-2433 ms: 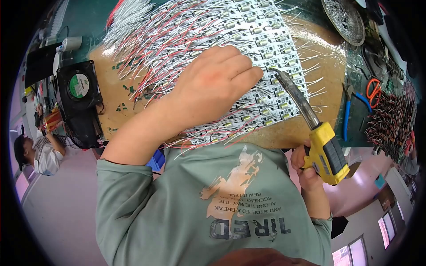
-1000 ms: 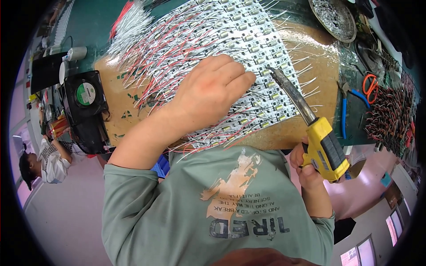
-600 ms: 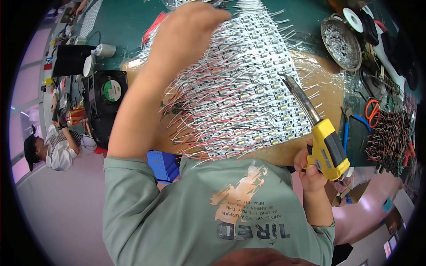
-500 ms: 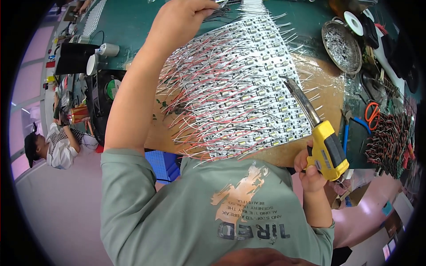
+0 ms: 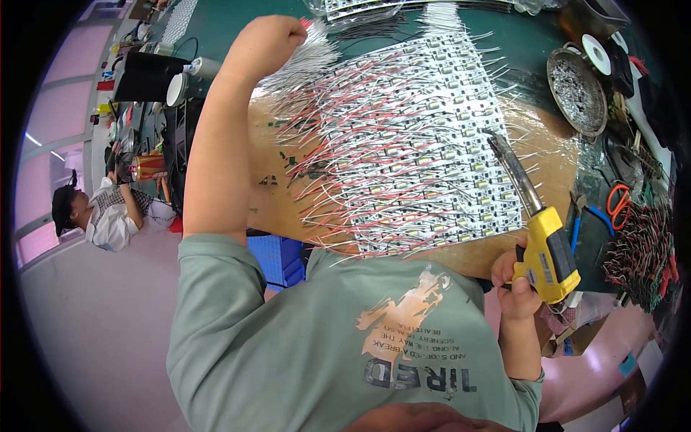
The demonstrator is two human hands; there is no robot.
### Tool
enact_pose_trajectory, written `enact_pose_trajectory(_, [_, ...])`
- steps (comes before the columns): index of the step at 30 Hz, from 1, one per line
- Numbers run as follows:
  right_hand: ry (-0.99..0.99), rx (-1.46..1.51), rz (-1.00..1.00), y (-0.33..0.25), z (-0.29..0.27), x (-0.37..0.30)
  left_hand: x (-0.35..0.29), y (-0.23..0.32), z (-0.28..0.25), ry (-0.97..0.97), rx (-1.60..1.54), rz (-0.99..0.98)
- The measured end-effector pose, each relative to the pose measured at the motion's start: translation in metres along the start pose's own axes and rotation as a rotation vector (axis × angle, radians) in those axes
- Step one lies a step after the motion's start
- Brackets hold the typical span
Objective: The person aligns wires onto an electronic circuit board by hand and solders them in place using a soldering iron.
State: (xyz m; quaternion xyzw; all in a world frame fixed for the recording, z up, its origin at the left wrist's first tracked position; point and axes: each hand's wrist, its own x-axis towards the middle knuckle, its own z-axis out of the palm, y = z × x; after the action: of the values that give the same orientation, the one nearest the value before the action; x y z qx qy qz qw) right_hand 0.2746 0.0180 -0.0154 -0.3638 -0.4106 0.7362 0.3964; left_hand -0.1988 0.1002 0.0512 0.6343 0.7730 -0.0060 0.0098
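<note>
My right hand [image 5: 516,288] grips a yellow and black soldering gun [image 5: 548,255] by its handle. The gun's thin metal tip reaches over the right part of a panel of white circuit boards [image 5: 439,144], which are set in rows with small components. Red and white wires [image 5: 338,169] stick out from the panel's left side, and shorter white ones from its right. Beyond the panel's far left corner, my left hand [image 5: 270,45] is closed at the red-tipped end of a bundle of white wires [image 5: 306,61]. What its fingers pinch is too small to make out.
Under the panel lies a brown board [image 5: 266,209] on the green table. To the right are a metal bowl [image 5: 576,93] of scraps, blue-handled pliers [image 5: 576,227], orange-handled scissors [image 5: 617,201] and a wire heap [image 5: 637,252]. Dark wires [image 5: 371,27] lie beyond the panel. Another person [image 5: 115,209] sits far left.
My left hand has moved left, from the dark wires to the white wire bundle, which now shows beside it. The view has shifted slightly. My right hand keeps the soldering gun over the panel.
</note>
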Motion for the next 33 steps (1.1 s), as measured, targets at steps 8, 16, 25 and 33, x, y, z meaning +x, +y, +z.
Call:
enact_pose_trajectory(8, [-0.011, 0.009, 0.0, 0.0, 0.0, -0.001, -0.01, -0.003, 0.019, -0.133, 0.053, 0.012])
enact_pose_trajectory(16, [-0.004, 0.037, 0.01, 0.0, -0.001, -0.001, -0.012, -0.001, 0.017, -0.004, 0.143, 0.043])
enact_pose_trajectory(25, [-0.033, 0.021, 0.027, -0.003, -0.003, 0.0, -0.02, 0.007, 0.006, 0.028, 0.108, 0.06])
enact_pose_trajectory(33, [-0.046, 0.009, 0.053, -0.002, -0.004, -0.002, -0.031, 0.017, -0.001, 0.206, 0.101, 0.111])
